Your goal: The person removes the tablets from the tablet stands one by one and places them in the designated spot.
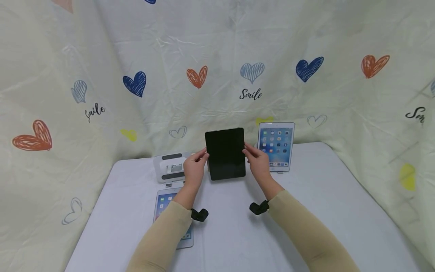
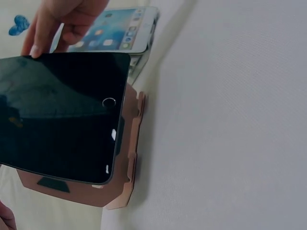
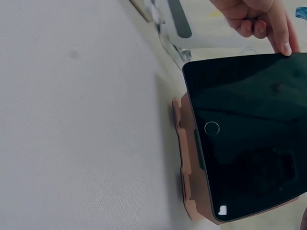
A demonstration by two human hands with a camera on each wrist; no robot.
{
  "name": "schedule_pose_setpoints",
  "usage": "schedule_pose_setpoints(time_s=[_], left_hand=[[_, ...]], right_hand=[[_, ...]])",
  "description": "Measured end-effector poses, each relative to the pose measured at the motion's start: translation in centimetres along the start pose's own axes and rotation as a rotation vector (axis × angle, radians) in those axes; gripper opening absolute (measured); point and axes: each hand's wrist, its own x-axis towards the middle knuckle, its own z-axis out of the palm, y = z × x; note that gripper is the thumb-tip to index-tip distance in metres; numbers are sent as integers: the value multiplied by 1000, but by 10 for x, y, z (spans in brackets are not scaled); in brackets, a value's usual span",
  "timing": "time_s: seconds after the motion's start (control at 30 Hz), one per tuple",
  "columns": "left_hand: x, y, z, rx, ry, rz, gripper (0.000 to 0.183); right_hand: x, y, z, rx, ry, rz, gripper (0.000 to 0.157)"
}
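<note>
Both hands hold a black tablet (image 1: 225,154) upright by its side edges, its dark screen and home button facing me. My left hand (image 1: 195,168) pinches the left edge between thumb and fingers. On the opposite edge my right hand (image 1: 257,161) does the same. Right behind the tablet stands a rose-gold tablet stand (image 2: 62,189) with dark pads, mostly hidden in the head view. Whether the tablet's back touches that stand, I cannot tell.
A white tablet (image 1: 276,145) with a lit screen leans upright at the right. Back left is a white stand (image 1: 161,168) with grey pads. Another lit white tablet (image 1: 165,198) lies before it, partly under my left forearm. A patterned curtain (image 1: 217,45) hangs behind the table (image 1: 231,226).
</note>
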Motion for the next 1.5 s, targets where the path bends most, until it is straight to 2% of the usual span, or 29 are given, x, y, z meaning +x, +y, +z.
schedule_pose_setpoints(time_s=[0.2,0.73,1.1,1.5], left_hand=[[-2,-2,-2,-6,-12,-8,25],[-12,-3,-12,41,-87,-68,26],[-25,2,-25,53,-168,-121,28],[-44,-5,-35,73,-218,-213,29]], right_hand=[[-2,1,-2,-2,-14,-14,35],[-13,-2,-10,-20,-100,154,37],[-21,3,-15,-40,-160,211,38],[-41,4,-19,-39,-227,300,39]])
